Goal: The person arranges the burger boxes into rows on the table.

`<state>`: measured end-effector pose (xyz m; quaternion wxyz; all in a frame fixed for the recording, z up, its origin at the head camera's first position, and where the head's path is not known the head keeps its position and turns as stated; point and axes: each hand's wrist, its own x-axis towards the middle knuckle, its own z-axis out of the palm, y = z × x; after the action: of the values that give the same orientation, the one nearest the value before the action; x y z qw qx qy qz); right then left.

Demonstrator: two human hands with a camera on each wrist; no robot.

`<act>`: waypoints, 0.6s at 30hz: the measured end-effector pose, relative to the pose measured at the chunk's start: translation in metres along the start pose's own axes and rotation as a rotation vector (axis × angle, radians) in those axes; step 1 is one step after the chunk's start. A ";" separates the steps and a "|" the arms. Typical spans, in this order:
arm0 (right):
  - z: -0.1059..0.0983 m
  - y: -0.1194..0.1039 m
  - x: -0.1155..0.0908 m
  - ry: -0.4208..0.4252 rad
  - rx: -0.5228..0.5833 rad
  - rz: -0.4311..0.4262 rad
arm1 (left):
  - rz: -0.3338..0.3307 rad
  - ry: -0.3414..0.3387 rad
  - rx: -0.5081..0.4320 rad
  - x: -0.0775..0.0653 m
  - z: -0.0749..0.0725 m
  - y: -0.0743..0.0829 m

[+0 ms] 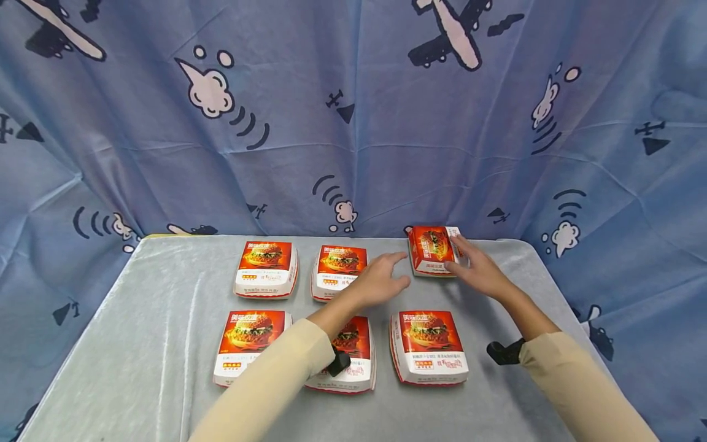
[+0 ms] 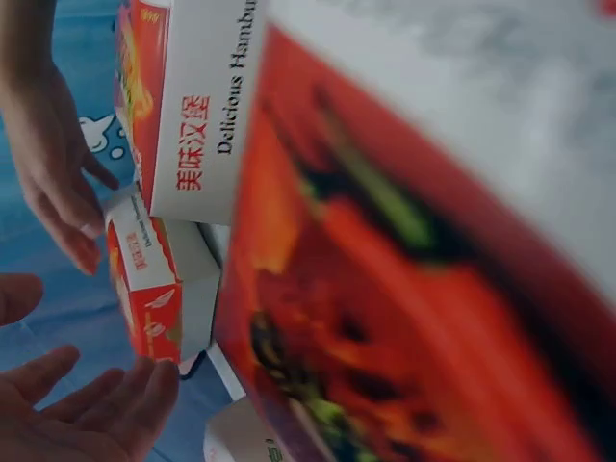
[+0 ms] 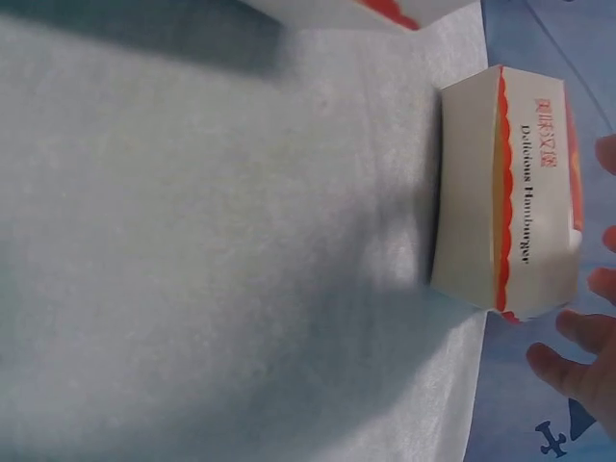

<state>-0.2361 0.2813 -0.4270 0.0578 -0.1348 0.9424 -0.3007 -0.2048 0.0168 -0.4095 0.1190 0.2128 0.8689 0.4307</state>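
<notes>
At the table's back right sits a red-and-white hamburger box (image 1: 431, 247), turned slightly compared with the others. My right hand (image 1: 479, 270) is at its right side, fingers spread. In the right wrist view that hand's fingers (image 3: 558, 366) appear beside the box (image 3: 534, 192), not curled round it. My left hand (image 1: 382, 279) hovers left of the same box, its fingers extended and a gap between. Closest to the left forearm is another hamburger box (image 1: 342, 261), partly covered by that hand. The left wrist view shows the left hand (image 2: 91, 409) holding nothing.
More hamburger boxes stand at the back left (image 1: 266, 269), front left (image 1: 251, 334), front middle (image 1: 353, 362) under the left forearm, and front right (image 1: 429, 347). A pale cloth covers the table (image 1: 138, 344). Behind its back edge hangs a blue printed curtain (image 1: 298, 135).
</notes>
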 end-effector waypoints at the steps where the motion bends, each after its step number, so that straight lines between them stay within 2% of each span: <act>1: 0.001 0.001 0.000 -0.004 -0.003 -0.002 | -0.005 0.000 0.001 0.001 0.000 0.001; 5: 0.004 0.003 -0.003 -0.010 -0.015 -0.018 | -0.018 -0.002 0.015 0.007 0.001 0.001; 14: 0.006 -0.001 -0.011 -0.038 -0.117 0.000 | -0.033 -0.063 0.005 0.019 0.010 0.005; 18: 0.008 -0.003 -0.014 -0.041 -0.151 -0.003 | -0.081 -0.100 0.023 0.022 0.012 0.009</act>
<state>-0.2210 0.2784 -0.4309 0.0661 -0.1464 0.9608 -0.2261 -0.2167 0.0410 -0.4100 0.1770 0.2000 0.8748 0.4042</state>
